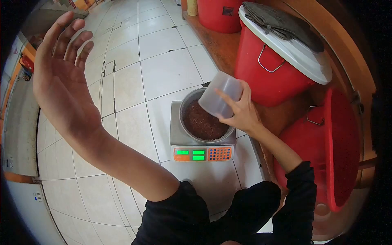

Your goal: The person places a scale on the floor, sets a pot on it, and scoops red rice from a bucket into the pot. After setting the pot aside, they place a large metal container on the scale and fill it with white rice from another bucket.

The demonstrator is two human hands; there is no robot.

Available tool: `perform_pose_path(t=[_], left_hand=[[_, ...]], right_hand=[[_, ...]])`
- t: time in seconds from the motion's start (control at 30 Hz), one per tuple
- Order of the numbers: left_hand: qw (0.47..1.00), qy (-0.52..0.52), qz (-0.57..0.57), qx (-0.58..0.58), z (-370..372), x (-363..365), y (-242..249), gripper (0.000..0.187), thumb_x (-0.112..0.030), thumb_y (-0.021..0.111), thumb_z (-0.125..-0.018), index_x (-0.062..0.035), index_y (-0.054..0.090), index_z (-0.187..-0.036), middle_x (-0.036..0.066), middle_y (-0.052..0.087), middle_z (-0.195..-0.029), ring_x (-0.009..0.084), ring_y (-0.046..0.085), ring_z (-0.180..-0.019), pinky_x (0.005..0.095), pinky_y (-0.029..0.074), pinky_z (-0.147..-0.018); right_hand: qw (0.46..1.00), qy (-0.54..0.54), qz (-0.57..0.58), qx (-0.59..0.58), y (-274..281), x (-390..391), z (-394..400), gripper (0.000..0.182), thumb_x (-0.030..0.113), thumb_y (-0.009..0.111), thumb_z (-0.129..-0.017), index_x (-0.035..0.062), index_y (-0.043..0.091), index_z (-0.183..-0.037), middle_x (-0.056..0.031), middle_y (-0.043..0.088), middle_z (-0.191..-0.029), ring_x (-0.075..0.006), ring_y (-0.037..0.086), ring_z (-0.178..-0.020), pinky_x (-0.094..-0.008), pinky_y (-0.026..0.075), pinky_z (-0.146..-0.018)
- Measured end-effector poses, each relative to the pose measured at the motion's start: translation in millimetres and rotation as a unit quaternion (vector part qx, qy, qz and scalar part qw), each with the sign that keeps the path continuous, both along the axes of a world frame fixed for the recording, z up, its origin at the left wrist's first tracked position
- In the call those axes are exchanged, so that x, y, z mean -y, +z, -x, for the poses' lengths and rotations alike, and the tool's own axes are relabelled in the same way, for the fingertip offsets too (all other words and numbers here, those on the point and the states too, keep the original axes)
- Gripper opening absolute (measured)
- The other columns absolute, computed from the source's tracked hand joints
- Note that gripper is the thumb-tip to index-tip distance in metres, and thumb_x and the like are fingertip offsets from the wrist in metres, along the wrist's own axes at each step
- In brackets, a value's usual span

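My right hand is wrapped around a translucent plastic cup, tilted with its mouth down toward a round metal pot. Dark brown, crumbly material fills much of that pot. Beneath the pot is a digital scale with green lit displays and an orange keypad panel. Raised at the upper left, my left hand holds nothing; its palm shows and the fingers are apart and slightly curled. Whether anything is still inside the cup is hidden.
Right of the scale stands a red bucket with a white lid and a dark folded cloth on top. Nearer me is another red bucket with a red lid leaning upright. White floor tiles extend left and ahead.
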State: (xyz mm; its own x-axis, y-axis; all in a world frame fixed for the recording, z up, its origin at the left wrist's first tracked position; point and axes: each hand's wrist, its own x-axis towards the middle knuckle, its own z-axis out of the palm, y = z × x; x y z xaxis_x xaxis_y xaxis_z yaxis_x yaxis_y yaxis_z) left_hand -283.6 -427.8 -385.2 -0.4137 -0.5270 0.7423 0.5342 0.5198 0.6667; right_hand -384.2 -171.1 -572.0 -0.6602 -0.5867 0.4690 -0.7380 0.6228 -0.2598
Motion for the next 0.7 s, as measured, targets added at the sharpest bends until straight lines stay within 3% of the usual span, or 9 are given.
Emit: perform_pose_path(t=[0.03,0.13,0.23,0.33,0.43,0.53,0.7], left_hand=[[1.000,-0.005,0.004,0.000,0.5,0.1,-0.1,0.045,-0.032,0.033,-0.088,-0.0003,0.047,-0.118,0.016,0.052,-0.113,0.0256,0.051,-0.107,0.0362,0.038,-0.095],[1.000,-0.009,0.007,0.001,0.6,-0.8,0.7,0.046,-0.032,0.034,-0.088,-0.0001,0.046,-0.118,0.017,0.052,-0.114,0.0258,0.051,-0.108,0.0364,0.038,-0.095],[1.000,-0.005,0.005,0.003,0.0,-4.4,2.1,0.046,-0.032,0.034,-0.088,0.0002,0.046,-0.118,0.017,0.051,-0.115,0.0258,0.050,-0.109,0.0366,0.037,-0.096],[1.000,-0.009,0.020,0.002,-1.9,0.0,1.7,0.047,-0.032,0.034,-0.088,0.0006,0.045,-0.119,0.017,0.051,-0.115,0.0258,0.048,-0.111,0.0365,0.036,-0.096],[1.000,-0.004,0.015,0.003,-2.7,-0.3,2.1,0.047,-0.032,0.033,-0.088,0.0010,0.045,-0.119,0.017,0.051,-0.116,0.0257,0.048,-0.111,0.0362,0.036,-0.097],[1.000,-0.002,0.009,0.009,-2.8,-2.2,3.2,0.047,-0.032,0.032,-0.088,0.0009,0.045,-0.119,0.017,0.051,-0.115,0.0256,0.048,-0.111,0.0361,0.036,-0.097],[1.000,-0.007,0.012,0.008,-0.8,-3.2,2.4,0.046,-0.032,0.032,-0.089,0.0005,0.046,-0.118,0.016,0.052,-0.114,0.0253,0.049,-0.110,0.0357,0.036,-0.096]], right_hand=[[0.999,0.032,-0.030,-0.026,0.3,-0.6,-1.1,0.068,0.026,0.072,-0.057,0.0290,0.048,-0.120,-0.0296,0.021,-0.125,-0.0487,0.021,-0.118,-0.0484,0.034,-0.093],[0.992,0.063,-0.043,-0.096,-7.9,3.8,0.3,0.072,0.024,0.074,-0.054,0.0287,0.048,-0.121,-0.0263,0.021,-0.124,-0.0428,0.023,-0.119,-0.0468,0.036,-0.092],[0.996,0.040,-0.036,-0.075,-4.5,7.5,2.9,0.070,0.022,0.074,-0.055,0.0281,0.049,-0.120,-0.0277,0.019,-0.126,-0.0430,0.025,-0.118,-0.0460,0.036,-0.092],[0.996,-0.069,0.050,0.033,8.7,12.4,3.8,0.062,0.025,0.072,-0.059,0.0241,0.051,-0.118,-0.0290,0.020,-0.126,-0.0428,0.027,-0.116,-0.0453,0.037,-0.091],[0.971,-0.126,0.136,0.152,-14.9,5.6,38.1,0.061,0.031,0.070,-0.064,0.0208,0.049,-0.120,-0.0293,0.025,-0.125,-0.0429,0.031,-0.114,-0.0442,0.036,-0.092],[0.958,-0.127,0.183,0.179,-23.7,3.3,43.9,0.065,0.034,0.069,-0.061,0.0078,0.049,-0.117,-0.0177,0.051,-0.111,-0.0367,0.035,-0.107,-0.0423,0.032,-0.091],[0.983,-0.095,0.091,0.126,-20.0,10.5,11.8,0.068,0.030,0.071,-0.061,0.0194,0.045,-0.123,-0.0245,0.033,-0.119,-0.0415,0.033,-0.111,-0.0429,0.033,-0.094]])
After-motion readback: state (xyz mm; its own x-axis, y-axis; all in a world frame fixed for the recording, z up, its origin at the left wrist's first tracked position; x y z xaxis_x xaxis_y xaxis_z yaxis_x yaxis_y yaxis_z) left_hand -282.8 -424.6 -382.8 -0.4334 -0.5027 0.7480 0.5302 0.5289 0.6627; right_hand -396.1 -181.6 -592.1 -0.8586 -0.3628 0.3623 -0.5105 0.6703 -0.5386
